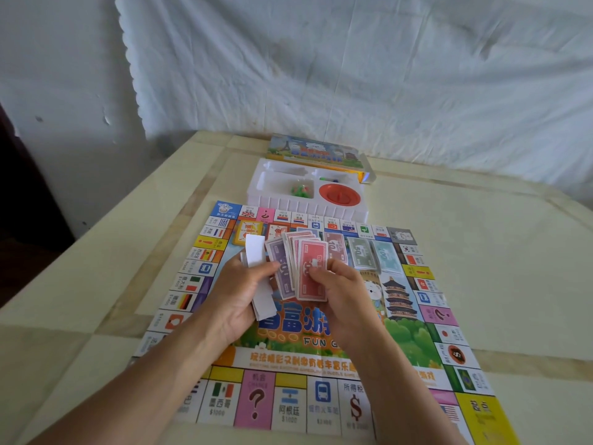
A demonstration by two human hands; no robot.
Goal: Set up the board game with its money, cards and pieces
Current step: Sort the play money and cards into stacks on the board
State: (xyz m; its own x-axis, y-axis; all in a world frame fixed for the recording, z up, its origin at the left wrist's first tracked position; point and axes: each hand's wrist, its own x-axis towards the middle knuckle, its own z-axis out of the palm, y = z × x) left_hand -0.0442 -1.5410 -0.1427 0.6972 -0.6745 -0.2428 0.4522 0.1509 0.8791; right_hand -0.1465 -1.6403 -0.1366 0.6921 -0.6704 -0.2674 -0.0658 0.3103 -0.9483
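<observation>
A fan of thin paper notes (pixel 301 268), red and purple, was held above the glossy printed board (pixel 321 316); white paper slips (pixel 256 255) were gripped in the left hand (pixel 237 303); the front red note was pinched by the right hand (pixel 340 293); a moulded white plastic tray (pixel 308 207) was set beyond the board on the pale table (pixel 481 236).

You've got a single view, from the camera on your head, looking forward and steeply down across the table (pixel 481 239). Your forearms come in from the bottom edge, and your hands sit close, near the middle of the frame. Farther off, the sheet-draped wall (pixel 353 65) fills the top half, bowed by the wide lens.
</observation>
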